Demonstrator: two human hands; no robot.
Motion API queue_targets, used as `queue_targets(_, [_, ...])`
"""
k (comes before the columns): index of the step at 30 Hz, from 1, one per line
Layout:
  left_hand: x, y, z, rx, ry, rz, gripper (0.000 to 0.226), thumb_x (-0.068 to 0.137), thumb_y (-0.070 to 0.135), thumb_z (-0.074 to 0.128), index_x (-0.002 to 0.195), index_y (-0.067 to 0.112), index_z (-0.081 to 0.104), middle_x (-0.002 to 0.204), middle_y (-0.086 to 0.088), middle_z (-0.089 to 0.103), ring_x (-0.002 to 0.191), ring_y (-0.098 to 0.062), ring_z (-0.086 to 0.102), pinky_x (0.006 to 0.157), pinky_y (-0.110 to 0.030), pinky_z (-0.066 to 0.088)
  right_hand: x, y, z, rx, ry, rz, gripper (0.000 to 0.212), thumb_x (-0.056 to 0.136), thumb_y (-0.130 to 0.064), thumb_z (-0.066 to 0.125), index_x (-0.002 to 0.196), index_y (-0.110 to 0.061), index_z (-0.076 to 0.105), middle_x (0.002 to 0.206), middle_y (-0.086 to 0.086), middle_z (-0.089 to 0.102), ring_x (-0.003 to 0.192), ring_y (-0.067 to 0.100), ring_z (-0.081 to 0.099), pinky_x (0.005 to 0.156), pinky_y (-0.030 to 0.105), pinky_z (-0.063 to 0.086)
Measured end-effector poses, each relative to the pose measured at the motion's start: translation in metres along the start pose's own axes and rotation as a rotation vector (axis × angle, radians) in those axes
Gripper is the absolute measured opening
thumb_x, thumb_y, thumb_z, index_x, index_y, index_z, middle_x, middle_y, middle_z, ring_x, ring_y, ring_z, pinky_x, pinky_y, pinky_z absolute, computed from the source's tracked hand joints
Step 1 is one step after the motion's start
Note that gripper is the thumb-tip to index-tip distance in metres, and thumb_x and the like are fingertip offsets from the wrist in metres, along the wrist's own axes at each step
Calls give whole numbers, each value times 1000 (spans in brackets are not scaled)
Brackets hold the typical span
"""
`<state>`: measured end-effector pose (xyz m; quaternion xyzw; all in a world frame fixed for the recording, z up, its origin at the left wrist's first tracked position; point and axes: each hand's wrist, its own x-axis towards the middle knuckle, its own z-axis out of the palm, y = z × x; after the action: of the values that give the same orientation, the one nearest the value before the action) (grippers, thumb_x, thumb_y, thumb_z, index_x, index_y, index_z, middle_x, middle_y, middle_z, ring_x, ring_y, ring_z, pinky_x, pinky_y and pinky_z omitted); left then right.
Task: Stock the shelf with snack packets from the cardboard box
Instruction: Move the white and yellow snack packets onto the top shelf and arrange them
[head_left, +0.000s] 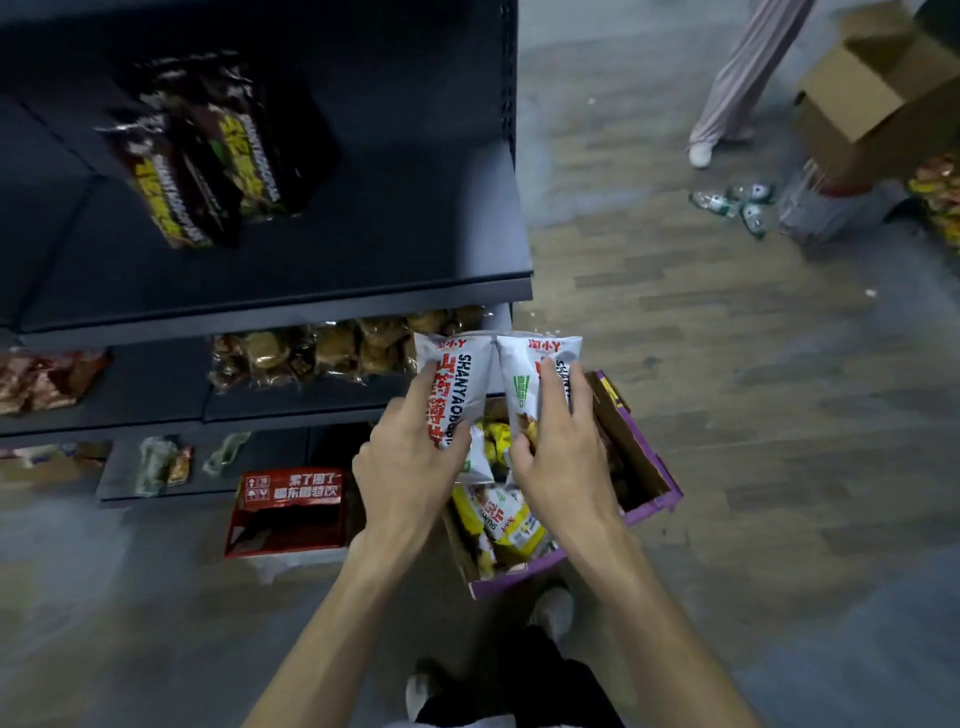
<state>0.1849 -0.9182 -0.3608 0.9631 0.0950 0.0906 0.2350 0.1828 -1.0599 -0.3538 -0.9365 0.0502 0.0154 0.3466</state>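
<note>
Two packets (456, 371) (532, 382) gripped near shelf edge (291, 413).

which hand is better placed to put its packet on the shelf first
Left, probably: the left hand grips a white packet nearer the shelf, while the right hand holds the second packet farther out, over the cardboard box.
</note>
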Motion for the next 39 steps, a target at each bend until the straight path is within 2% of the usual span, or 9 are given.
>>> queue_targets(6, [-8,-39,-91,-46,184,-18,66,84,57,61,143,40,37,101,8,65,88,-16,64,67,-35,53,-32,-90,4,138,166,-215,77,89,-8,57,154,-20,19,162,6,5,146,26,20,114,40,32])
queue_targets(9, [-11,-66,-143,-44,286,-5,69,83,52,65,144,42,36,99,10,64,85,-14,64,65,-33,52,-52,-140,4,188,215,-298,75,92,-10,58,155,-23,19,162,-2,4,147,20,18,112,33,31])
queue_targets(14, [-1,-91,-225,-15,439,35,69,84,50,65,145,40,35,84,11,57,65,-10,56,53,-27,48,-70,-215,2,195,282,-448,77,94,-16,59,155,-28,15,161,-11,0,146,17,20,108,35,38])
queue_targets(20, [28,-83,-298,-52,577,120,69,84,48,65,145,37,35,92,8,60,71,-15,62,57,-33,53,-60,-273,-23,194,367,-553,78,91,-11,64,153,-27,20,160,-6,6,145,20,23,107,35,38])
queue_targets(23, [46,-77,-314,-52,605,135,70,84,48,65,145,38,32,95,6,61,75,-19,64,60,-37,55,-43,-290,-37,170,413,-574,76,91,-11,63,153,-25,21,161,-4,7,144,21,23,106,35,39])
queue_targets(28, [95,-54,-327,1,635,211,71,86,51,61,147,38,28,96,6,62,74,-21,64,56,-30,46,2,-318,-63,162,458,-606,74,92,-10,62,153,-23,22,161,1,9,143,25,25,107,39,38])
queue_targets(32, [148,-30,-327,12,655,254,69,87,51,60,147,37,28,95,4,61,71,-24,63,55,-31,46,59,-334,-91,134,524,-610,75,92,-7,62,153,-21,22,161,5,8,143,28,26,107,39,36])
queue_targets(34, [175,-17,-323,24,667,272,71,86,50,60,148,37,27,93,3,60,70,-25,62,54,-32,46,92,-339,-106,127,534,-603,75,91,-6,62,153,-20,22,161,7,9,138,31,33,104,37,38])
queue_targets(39, [237,2,-304,42,664,304,73,86,46,63,149,33,28,89,1,59,65,-24,60,51,-31,46,174,-347,-132,59,546,-558,73,92,-10,62,152,-19,22,159,10,12,136,35,34,104,45,39])
